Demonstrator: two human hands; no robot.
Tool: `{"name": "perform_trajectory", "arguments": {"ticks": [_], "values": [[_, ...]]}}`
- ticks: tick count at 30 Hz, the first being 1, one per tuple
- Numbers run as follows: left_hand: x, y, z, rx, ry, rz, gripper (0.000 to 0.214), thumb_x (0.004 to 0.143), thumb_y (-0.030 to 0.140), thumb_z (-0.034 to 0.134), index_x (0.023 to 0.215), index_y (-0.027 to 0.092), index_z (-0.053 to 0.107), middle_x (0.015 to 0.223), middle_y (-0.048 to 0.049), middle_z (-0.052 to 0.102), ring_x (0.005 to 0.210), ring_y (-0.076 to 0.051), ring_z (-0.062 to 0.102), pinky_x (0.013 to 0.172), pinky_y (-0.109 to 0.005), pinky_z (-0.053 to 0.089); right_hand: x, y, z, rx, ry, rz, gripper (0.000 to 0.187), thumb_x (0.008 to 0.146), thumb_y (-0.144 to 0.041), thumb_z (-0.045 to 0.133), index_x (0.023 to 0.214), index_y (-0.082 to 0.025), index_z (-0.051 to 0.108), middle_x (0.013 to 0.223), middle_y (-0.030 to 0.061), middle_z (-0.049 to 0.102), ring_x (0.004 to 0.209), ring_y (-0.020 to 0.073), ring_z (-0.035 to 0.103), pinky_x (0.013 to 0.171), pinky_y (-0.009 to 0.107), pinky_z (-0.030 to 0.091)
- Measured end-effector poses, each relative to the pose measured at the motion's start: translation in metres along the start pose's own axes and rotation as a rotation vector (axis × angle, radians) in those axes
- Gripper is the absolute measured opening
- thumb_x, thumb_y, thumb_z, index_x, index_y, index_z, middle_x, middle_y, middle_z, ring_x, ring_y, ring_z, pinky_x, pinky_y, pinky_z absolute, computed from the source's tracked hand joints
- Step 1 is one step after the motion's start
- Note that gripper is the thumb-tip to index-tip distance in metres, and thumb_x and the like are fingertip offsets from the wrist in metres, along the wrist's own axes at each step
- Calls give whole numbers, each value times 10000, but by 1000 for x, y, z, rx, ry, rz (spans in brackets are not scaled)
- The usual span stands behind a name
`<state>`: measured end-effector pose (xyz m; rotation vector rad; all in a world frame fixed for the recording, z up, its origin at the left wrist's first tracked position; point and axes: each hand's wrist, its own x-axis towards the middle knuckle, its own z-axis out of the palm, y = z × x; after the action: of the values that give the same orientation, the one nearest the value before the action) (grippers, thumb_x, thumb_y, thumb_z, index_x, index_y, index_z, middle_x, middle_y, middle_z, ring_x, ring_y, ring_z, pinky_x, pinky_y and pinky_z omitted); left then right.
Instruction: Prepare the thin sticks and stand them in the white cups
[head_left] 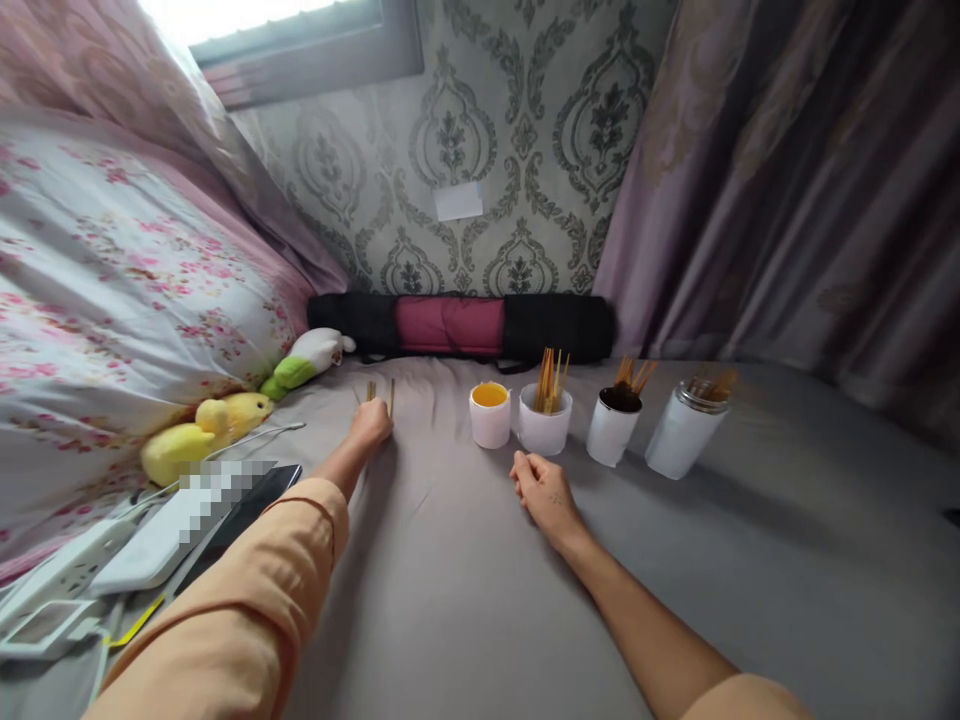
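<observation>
Holding step, apparently: sticks (371, 390)
Left hand (370, 425) grips them; right hand (546, 498) rests closed near a cup (545, 432) (moving likely wants steadiness).

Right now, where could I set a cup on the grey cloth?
Bare grey cloth lies between the left hand and right hand, and right of the rightmost white cylindrical container. Crowded: left, around the white power strip.

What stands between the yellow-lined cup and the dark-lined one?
In the head view, a wide white cup holding thin sticks stands there, beyond the right hand.
</observation>
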<state>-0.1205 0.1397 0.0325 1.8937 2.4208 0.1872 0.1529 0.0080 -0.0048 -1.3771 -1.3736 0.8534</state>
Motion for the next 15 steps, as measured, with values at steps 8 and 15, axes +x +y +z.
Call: {"name": "perform_trajectory", "arguments": {"ticks": [8,15], "values": [[-2,2,-3,4,5,-19,284,674,157,483,905,111,641,923,-205,632,908,-287,592,712,-298,446,0,-1,0,6,17,7,456,799,-547,358,608,-167,521,457,-26,451,388,81,403,383,197,287],[-4,0,-3,-16,55,36,278,665,195,526,915,134,632,876,-188,642,903,-296,588,732,-331,441,0,4,0,3,11,-10,458,809,-540,344,623,-164,528,470,-24,459,396,81,411,389,193,292]]}}
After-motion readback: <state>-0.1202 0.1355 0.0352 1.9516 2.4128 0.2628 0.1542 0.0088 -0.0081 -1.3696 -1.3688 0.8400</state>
